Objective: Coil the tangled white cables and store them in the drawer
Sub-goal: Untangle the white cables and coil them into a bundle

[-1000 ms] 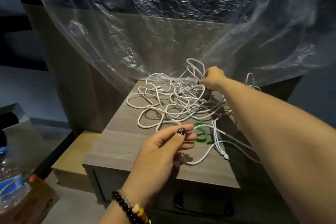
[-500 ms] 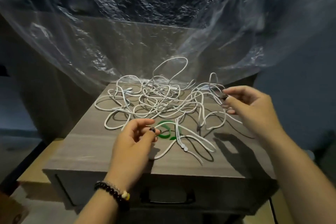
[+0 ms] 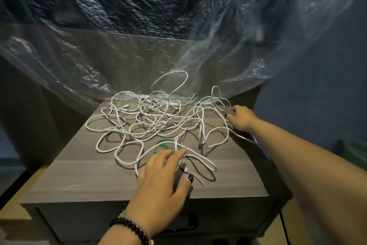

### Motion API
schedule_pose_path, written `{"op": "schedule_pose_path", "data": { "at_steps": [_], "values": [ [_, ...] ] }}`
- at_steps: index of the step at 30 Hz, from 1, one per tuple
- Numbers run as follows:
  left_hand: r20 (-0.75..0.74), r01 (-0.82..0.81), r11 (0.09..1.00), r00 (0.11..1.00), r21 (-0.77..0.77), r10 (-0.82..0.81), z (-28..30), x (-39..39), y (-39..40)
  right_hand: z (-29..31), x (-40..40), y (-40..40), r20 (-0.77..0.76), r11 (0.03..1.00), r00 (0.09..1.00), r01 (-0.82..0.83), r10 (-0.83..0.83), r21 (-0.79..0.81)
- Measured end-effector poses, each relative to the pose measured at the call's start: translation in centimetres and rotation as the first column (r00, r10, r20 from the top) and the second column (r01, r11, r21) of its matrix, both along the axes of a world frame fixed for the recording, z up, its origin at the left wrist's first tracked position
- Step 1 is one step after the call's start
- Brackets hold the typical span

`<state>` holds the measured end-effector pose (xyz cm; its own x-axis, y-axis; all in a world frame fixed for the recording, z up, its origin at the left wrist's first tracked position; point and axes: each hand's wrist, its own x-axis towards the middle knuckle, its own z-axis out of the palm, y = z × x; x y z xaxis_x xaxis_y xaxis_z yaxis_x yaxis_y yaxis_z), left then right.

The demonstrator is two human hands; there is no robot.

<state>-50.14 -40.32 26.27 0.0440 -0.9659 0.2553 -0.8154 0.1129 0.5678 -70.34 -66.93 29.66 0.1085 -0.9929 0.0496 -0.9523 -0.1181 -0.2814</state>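
the white cables [image 3: 151, 119] sprawl tangled on the cabinet top [image 3: 83, 167] above the closed drawer [image 3: 83, 219] — light, limp, snaggy — so my left hand [image 3: 162, 177] presses loosely spread on strands near a plug end, my right hand [image 3: 241, 117] curls at the far edge, grip unclear.

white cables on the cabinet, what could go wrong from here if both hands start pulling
1. The white cables lie in many crossed loops; pulling from the right hand at the far right edge and the left hand near the front could tighten knots.
2. Strands already hang over the cabinet's right edge, so more may slide off.
3. The green band lies under the strands and could get dragged along.
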Motion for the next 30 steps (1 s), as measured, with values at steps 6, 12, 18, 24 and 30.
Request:
{"op": "schedule_pose_path", "data": {
  "at_steps": [6, 12, 18, 24, 30],
  "values": [
    [0.067, -0.050, 0.999, 0.997, 0.012, 0.049, -0.1, 0.7, -0.7, -3.7, 1.6, 0.2, -0.019, 0.979, 0.998, 0.052, -0.057, -0.198],
    [0.106, -0.077, 0.997, 0.992, 0.032, 0.074, -0.3, 0.2, -1.1, -1.5, 1.4, 2.0, 0.288, 0.964, 0.957, 0.089, -0.014, -0.250],
    [0.148, -0.112, 0.994, 0.983, 0.014, 0.109, -0.3, -0.6, -1.7, 2.3, 0.6, 13.2, 0.563, 0.852, 0.746, -0.012, 0.356, -0.523],
    [-0.142, -0.154, 0.971, 0.981, -0.182, 0.129, 0.2, -2.1, -2.3, -0.8, 2.6, 23.5, 0.537, 0.758, 0.612, -0.167, 0.581, -0.630],
    [-0.066, 0.013, 0.991, 0.998, -0.136, -0.022, -0.5, -1.2, -1.6, -2.3, 0.4, 25.0, 0.451, 0.738, 0.670, -0.221, 0.590, -0.637]
  ]
}}
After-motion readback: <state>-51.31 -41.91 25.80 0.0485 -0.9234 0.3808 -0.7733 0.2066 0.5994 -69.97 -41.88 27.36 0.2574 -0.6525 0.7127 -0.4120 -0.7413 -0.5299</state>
